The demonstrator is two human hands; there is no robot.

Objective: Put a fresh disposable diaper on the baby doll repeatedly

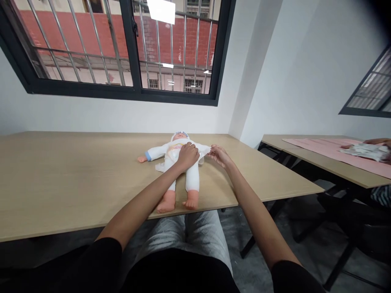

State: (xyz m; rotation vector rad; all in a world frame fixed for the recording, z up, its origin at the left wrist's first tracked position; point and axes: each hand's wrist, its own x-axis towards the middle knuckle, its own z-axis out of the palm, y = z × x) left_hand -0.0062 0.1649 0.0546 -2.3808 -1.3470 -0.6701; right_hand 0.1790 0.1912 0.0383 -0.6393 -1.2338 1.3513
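A baby doll (192, 181) lies on its back on the wooden table, head toward the wall and bare feet near the front edge. It wears a white cap (181, 133) with blue lettering and a white shirt (157, 151). The doll's arm on the left stretches outward, its hand past a blue cuff. My left hand (188, 156) rests over the doll's torso, fingers bent and closed on the shirt. With thumb and fingers, my right hand (219, 155) pinches the end of the other white sleeve (203, 149), pulled out sideways; no doll hand shows there.
The wooden table (76, 175) runs along the wall beneath a barred window (171, 44). To the right stands a second table (275, 142) with a pink cloth (324, 148), where another person's hands touch a white cloth (366, 151). A dark chair (351, 224) is below it.
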